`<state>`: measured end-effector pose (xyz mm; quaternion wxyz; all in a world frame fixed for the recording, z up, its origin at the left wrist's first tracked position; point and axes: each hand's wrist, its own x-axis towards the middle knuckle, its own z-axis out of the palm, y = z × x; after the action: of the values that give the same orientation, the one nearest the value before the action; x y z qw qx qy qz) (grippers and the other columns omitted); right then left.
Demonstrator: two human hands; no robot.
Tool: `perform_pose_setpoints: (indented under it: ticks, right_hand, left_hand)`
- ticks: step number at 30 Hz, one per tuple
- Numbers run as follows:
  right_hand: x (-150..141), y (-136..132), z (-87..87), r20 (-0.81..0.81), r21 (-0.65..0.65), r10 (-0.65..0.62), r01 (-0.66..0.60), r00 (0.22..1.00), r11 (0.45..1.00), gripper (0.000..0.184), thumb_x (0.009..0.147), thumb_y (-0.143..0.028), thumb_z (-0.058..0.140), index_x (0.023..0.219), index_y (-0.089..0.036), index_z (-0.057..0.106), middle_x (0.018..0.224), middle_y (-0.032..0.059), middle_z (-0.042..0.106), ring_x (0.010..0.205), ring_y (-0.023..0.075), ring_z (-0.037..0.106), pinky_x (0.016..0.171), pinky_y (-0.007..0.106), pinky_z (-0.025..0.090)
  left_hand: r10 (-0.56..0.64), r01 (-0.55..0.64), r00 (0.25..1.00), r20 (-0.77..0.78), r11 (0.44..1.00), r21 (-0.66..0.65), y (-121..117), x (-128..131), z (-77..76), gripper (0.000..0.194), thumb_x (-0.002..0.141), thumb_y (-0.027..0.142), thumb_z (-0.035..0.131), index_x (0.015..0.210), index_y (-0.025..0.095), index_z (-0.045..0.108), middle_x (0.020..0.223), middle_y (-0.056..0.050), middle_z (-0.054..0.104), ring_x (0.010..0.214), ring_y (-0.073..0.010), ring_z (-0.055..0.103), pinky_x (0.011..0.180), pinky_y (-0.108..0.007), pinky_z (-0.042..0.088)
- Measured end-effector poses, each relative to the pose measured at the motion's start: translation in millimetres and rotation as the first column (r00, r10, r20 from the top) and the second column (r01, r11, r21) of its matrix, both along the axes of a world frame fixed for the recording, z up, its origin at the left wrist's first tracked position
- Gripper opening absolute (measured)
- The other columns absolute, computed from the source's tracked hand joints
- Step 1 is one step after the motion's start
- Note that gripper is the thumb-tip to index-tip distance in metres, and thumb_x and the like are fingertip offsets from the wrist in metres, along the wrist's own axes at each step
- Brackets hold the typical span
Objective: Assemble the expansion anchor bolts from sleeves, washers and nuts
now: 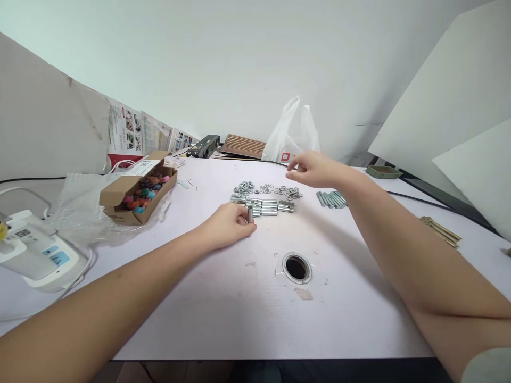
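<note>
My left hand point(231, 224) pinches a short silver metal sleeve point(250, 214) upright between thumb and fingers, just above the white table. Right behind it lie rows of similar metal sleeves point(269, 206), partly hidden by that hand. A heap of nuts point(244, 188) sits beyond them, with loose ring washers point(289, 191) spread to its right. Above and behind the washers hovers my right hand point(311, 168), its fingers loosely bent and apart, nothing visible in them. Several bluish-grey metal rods point(331, 199) lie side by side below my right wrist, partly covered by the forearm.
A round hole point(296, 267) with a metal rim opens in the table. At left stand a cardboard box point(138, 199) of colourful pieces and a white power strip point(43, 252). Brass-coloured bolts point(441, 231) and a green tray point(384, 172) lie right; a plastic bag point(291, 135) is behind.
</note>
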<state>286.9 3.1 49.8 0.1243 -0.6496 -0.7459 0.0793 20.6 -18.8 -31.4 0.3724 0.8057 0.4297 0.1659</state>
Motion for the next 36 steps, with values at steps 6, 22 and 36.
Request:
perform_pose_setpoints:
  ticks: [6, 22, 36]
  right_hand:
    - [27.6, 29.5, -46.4, 0.099, -0.195, -0.057, 0.075, 0.993, 0.978, 0.028, 0.072, -0.042, 0.069, 0.088, -0.019, 0.072, 0.097, 0.0092, 0.067, 0.081, 0.0219, 0.06, 0.066, 0.032, 0.044]
    - [23.0, 36.0, -71.6, -0.092, -0.177, -0.077, 0.06, 0.993, 0.982, 0.027, 0.072, -0.034, 0.067, 0.094, -0.018, 0.072, 0.093, 0.0054, 0.07, 0.082, 0.0188, 0.06, 0.068, 0.027, 0.044]
    - [16.3, 38.8, -77.3, -0.139, -0.18, -0.135, 0.109, 0.981, 0.978, 0.032, 0.073, -0.046, 0.064, 0.074, -0.015, 0.071, 0.072, 0.0044, 0.066, 0.068, 0.0165, 0.054, 0.056, 0.025, 0.039]
  left_hand:
    - [0.008, -0.007, 1.0, -0.027, 0.999, 0.035, -1.1, 0.1, -1.1, 0.022, 0.072, 0.039, 0.059, 0.078, 0.019, 0.063, 0.055, 0.004, 0.055, 0.049, -0.011, 0.047, 0.047, -0.024, 0.036]
    - [0.018, -0.018, 1.0, 0.004, 0.999, -0.039, -2.2, 1.4, 2.8, 0.031, 0.077, 0.047, 0.055, 0.068, 0.018, 0.061, 0.052, 0.003, 0.053, 0.04, -0.0091, 0.037, 0.042, -0.026, 0.028]
    - [0.011, -0.011, 1.0, 0.021, 0.999, -0.043, -0.7, 0.7, 0.5, 0.029, 0.076, 0.045, 0.057, 0.072, 0.018, 0.065, 0.054, 0.002, 0.057, 0.042, -0.0099, 0.041, 0.044, -0.026, 0.031]
